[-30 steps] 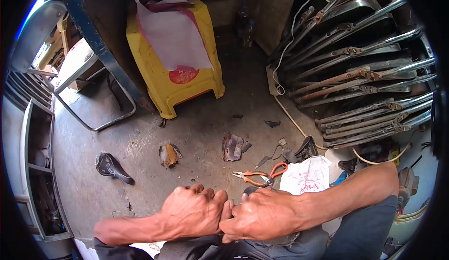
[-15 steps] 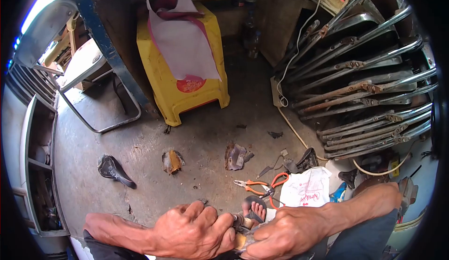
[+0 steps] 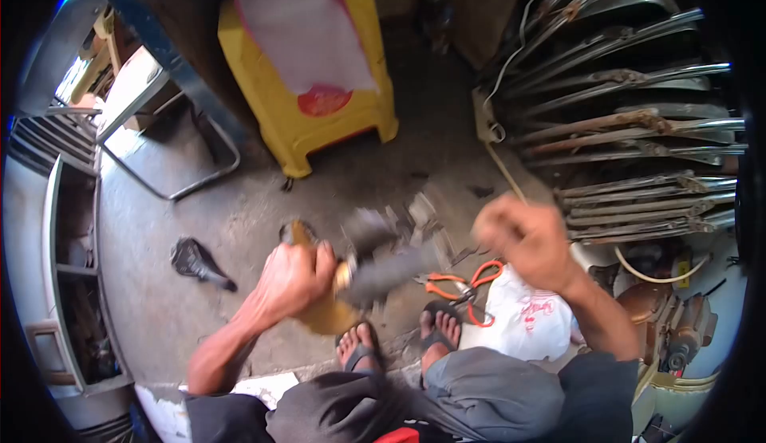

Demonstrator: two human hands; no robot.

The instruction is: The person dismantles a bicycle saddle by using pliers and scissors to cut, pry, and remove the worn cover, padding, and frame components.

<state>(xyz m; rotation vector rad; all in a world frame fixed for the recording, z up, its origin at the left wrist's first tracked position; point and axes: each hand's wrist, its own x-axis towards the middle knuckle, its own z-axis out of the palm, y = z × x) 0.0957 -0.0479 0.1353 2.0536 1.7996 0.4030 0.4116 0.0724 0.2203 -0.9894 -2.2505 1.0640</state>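
Observation:
My left hand point(image 3: 297, 281), left of centre, is closed around one end of a motion-blurred object point(image 3: 391, 274) with dark grey parts reaching right and a yellowish-brown piece point(image 3: 329, 315) beneath my fist. What exactly the object is cannot be made out. My right hand point(image 3: 523, 240) is raised to the right, apart from the object, its fingers curled and smeared by motion. Below it lie orange-handled pliers point(image 3: 447, 286), a red-handled tool point(image 3: 485, 271) and a white printed plastic bag point(image 3: 527, 315).
A black bicycle saddle point(image 3: 198, 263) lies on the floor at left. Behind stands a yellow stool point(image 3: 299, 136) with pinkish cloth point(image 3: 307, 32). Folded metal chairs point(image 3: 638, 128) are stacked at right, near a cable point(image 3: 503, 164). My sandalled feet point(image 3: 357, 346) are below.
My hands were close together over my lap and have moved up and apart. The left carries the object forward; the right has come off it. Both feet now show.

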